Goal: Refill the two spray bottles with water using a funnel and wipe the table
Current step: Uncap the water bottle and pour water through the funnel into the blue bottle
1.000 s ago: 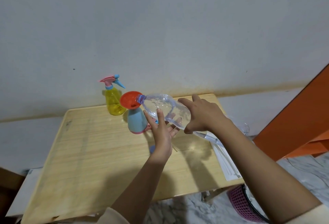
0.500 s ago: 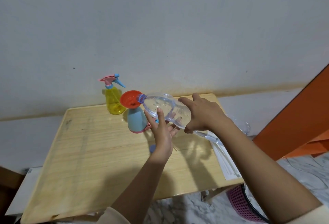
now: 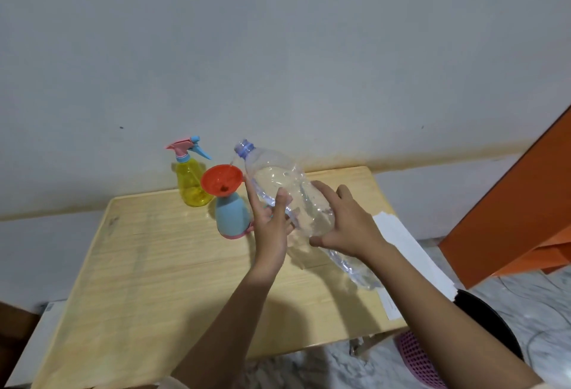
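Grips the clear water bottle (image 3: 278, 184) in both hands: left hand (image 3: 272, 228) pinching its 9 o'clock side, right hand (image 3: 346, 221) wrapped over the 3 o'clock side, likely to steady thin, crumpling walls. Tips the neck up toward 11 o'clock, apparently to keep water in. Leaves the orange funnel (image 3: 222, 180) seated in the blue spray bottle (image 3: 231, 218) on the bench (image 3: 154, 265), with the yellow spray bottle (image 3: 191, 184) at its 10 o'clock, sprayer on.
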A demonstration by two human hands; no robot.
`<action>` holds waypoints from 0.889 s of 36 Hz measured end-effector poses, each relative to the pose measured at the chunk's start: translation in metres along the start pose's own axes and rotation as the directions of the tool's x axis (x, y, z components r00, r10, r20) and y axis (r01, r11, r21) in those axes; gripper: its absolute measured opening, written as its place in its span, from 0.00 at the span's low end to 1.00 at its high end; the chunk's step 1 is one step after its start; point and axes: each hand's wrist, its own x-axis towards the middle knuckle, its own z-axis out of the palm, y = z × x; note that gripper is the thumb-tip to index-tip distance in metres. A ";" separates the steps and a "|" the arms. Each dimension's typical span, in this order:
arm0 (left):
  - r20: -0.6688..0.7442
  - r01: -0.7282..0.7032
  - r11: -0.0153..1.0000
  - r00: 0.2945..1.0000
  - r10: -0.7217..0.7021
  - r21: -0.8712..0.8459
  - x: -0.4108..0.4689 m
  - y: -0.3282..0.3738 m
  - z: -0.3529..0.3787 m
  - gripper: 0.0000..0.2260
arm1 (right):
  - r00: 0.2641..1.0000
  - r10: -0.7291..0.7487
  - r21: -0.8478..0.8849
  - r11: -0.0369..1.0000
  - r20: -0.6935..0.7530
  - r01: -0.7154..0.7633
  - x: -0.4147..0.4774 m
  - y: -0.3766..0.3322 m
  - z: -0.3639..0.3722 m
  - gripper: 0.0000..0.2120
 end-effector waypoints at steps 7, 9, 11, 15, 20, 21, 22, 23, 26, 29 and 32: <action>0.133 -0.115 0.972 0.987 0.089 0.202 0.001 0.005 0.020 0.34 | 0.986 0.047 0.300 0.954 -0.161 0.003 -0.010 0.032 0.019 0.48; 0.174 -0.149 0.960 0.979 0.109 0.238 0.002 0.003 0.028 0.34 | 0.977 0.059 0.358 0.934 -0.206 0.019 -0.010 0.039 0.022 0.47; 0.224 -0.183 0.946 0.967 0.123 0.269 0.004 0.002 0.037 0.34 | 0.969 0.080 0.406 0.914 -0.235 0.023 -0.010 0.046 0.025 0.48; 0.323 -0.232 0.916 0.939 0.122 0.326 0.007 0.007 0.051 0.36 | 0.953 0.144 0.468 0.884 -0.266 -0.003 -0.003 0.055 0.028 0.50; 0.427 -0.314 0.863 0.895 0.129 0.396 0.013 0.009 0.061 0.37 | 0.932 0.167 0.484 0.875 -0.322 0.010 0.008 0.059 0.030 0.52; 0.433 -0.320 0.855 0.893 0.127 0.408 0.014 0.008 0.062 0.37 | 0.931 0.171 0.482 0.876 -0.323 0.006 0.010 0.060 0.031 0.52; 0.437 -0.328 0.848 0.890 0.129 0.417 0.015 0.007 0.062 0.36 | 0.931 0.177 0.481 0.877 -0.320 -0.001 0.012 0.061 0.031 0.52; 0.441 -0.335 0.842 0.888 0.132 0.423 0.017 0.005 0.063 0.36 | 0.931 0.184 0.482 0.876 -0.316 -0.009 0.013 0.061 0.032 0.51; 0.455 -0.334 0.840 0.883 0.120 0.428 0.020 0.000 0.063 0.34 | 0.931 0.199 0.487 0.873 -0.305 -0.027 0.017 0.063 0.035 0.50; 0.465 -0.308 0.852 0.881 0.088 0.422 0.021 -0.004 0.061 0.33 | 0.936 0.203 0.499 0.866 -0.289 -0.034 0.022 0.066 0.038 0.50; 0.487 -0.297 0.857 0.871 0.061 0.422 0.020 -0.006 0.059 0.32 | 0.936 0.205 0.502 0.864 -0.287 -0.035 0.022 0.070 0.043 0.49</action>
